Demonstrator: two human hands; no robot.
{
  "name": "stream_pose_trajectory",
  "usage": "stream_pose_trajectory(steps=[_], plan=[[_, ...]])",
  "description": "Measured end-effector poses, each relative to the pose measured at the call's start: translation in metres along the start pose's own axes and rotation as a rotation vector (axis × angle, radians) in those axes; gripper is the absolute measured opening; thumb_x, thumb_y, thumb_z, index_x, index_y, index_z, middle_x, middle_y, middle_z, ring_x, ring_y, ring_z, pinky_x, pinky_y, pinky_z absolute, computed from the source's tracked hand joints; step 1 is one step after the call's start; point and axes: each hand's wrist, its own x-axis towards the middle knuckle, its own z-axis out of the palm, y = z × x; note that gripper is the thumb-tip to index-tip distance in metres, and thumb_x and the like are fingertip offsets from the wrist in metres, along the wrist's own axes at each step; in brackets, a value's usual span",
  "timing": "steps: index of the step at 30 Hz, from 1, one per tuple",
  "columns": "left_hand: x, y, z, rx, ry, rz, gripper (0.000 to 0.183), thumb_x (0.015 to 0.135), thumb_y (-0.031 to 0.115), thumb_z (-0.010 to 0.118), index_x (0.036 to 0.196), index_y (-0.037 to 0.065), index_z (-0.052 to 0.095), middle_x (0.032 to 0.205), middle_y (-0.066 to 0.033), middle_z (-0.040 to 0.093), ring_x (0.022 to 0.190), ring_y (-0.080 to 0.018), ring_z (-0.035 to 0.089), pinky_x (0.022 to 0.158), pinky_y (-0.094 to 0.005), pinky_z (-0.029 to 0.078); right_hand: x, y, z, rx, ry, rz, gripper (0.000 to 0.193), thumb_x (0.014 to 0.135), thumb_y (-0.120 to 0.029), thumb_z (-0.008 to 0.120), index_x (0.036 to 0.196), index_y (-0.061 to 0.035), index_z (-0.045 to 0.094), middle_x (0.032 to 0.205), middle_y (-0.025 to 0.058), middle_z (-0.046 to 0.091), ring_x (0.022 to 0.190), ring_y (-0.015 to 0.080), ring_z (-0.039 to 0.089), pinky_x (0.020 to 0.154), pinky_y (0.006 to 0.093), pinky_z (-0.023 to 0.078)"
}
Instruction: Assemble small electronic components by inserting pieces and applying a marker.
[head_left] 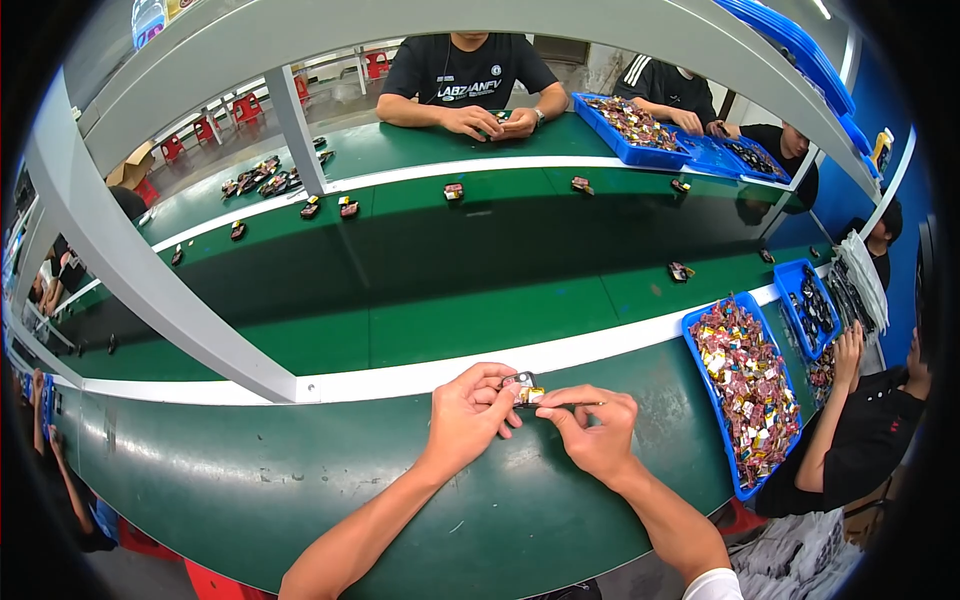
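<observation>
Over the near green bench [300, 490], my left hand [468, 415] pinches a small black housing [522, 380] between thumb and fingers. A yellow and silver piece [530, 396] sits on the housing's lower side. My right hand [595, 425] is closed, its thumb and forefinger at the right edge of that piece. Along the right fingers lies a thin dark stick [588, 404]; its far tip is too small to make out. Whether the right fingertips also grip the yellow and silver piece cannot be told.
A blue tray [691, 325] heaped with small wired parts stands to my right, with another blue tray [783, 270] of black pieces beyond. Small assemblies [453, 191] dot the green conveyor [480, 310]. A grey frame post [150, 260] rises at left. Co-workers [470, 80] sit opposite and at right.
</observation>
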Motion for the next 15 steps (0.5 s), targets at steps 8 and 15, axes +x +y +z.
stream_pose_trajectory(steps=[8, 15], plan=[[-0.0002, -0.0039, 0.0046, 0.032, 0.049, 0.018, 0.019, 0.095, 0.003, 0.066, 0.111, -0.007, 0.063, 0.079, -0.0119, 0.071, 0.060, -0.0125, 0.066, 0.049, -0.0249, 0.054, -0.0011, 0.0006, 0.0015, 0.006, 0.022, -0.062, 0.010, 0.074, -0.001, 0.082, 0.078, -0.0075, 0.076, 0.080, -0.0007, 0.077, 0.042, 0.0094, 0.045, 0.047, 0.0265, 0.037], [-0.0027, 0.0016, 0.0060, 0.066, 0.042, 0.019, 0.018, 0.094, 0.000, 0.066, 0.111, -0.008, 0.063, 0.080, -0.0124, 0.070, 0.061, -0.0127, 0.066, 0.050, -0.0252, 0.055, -0.0039, 0.0060, 0.0012, 0.012, 0.014, -0.122, 0.010, 0.074, 0.000, 0.080, 0.079, -0.0072, 0.076, 0.083, 0.0038, 0.078, 0.043, 0.0086, 0.050, 0.050, 0.0249, 0.041]])
